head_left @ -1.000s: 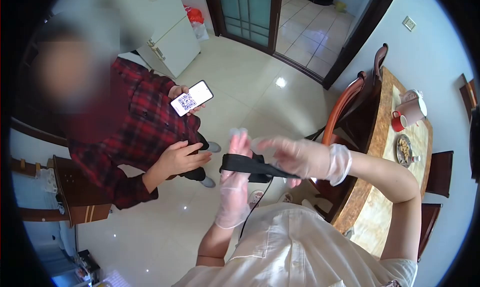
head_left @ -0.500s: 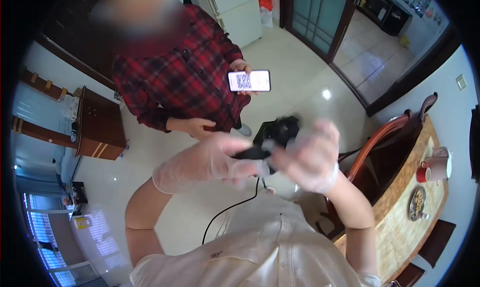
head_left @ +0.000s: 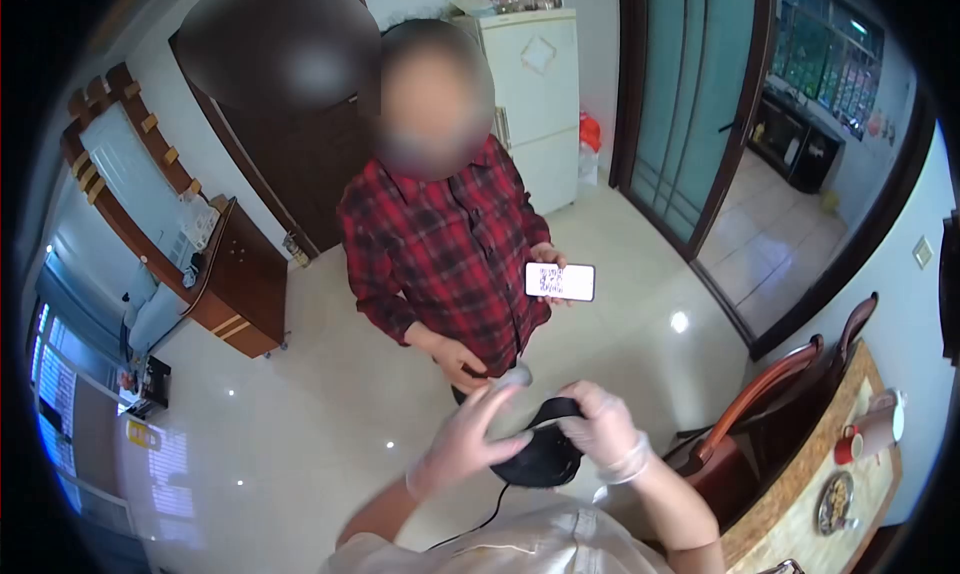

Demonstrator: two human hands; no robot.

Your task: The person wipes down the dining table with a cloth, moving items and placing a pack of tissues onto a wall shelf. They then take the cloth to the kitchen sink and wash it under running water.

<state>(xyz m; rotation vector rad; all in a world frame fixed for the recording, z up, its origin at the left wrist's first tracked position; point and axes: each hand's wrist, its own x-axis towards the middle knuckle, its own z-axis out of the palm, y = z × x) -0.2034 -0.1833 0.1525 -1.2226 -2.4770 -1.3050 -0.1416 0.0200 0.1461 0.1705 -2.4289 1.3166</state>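
In clear gloves, my right hand (head_left: 604,430) is closed on the strap of a black headgear-like item (head_left: 540,456), low in front of my shirt. My left hand (head_left: 468,442) is at the item's left side with its fingers apart, the thumb near or on its edge; whether it touches is unclear. A cable (head_left: 492,515) runs down from the item. Facing me, a person in a red plaid shirt (head_left: 445,259) holds a phone (head_left: 560,282) showing a QR code. The person's other hand (head_left: 458,362) is just beyond my left fingertips.
A table (head_left: 768,522) at the lower right bears a red mug (head_left: 848,445) and a plate of food (head_left: 836,502). Chairs (head_left: 745,414) stand beside it. Further back are a white fridge (head_left: 535,104), a glass door (head_left: 690,104) and a wooden cabinet (head_left: 240,284).
The view has tilted up, showing more of the person and room. My left hand has come off the strap and spread, while the black item has turned, its open inside now towards me.
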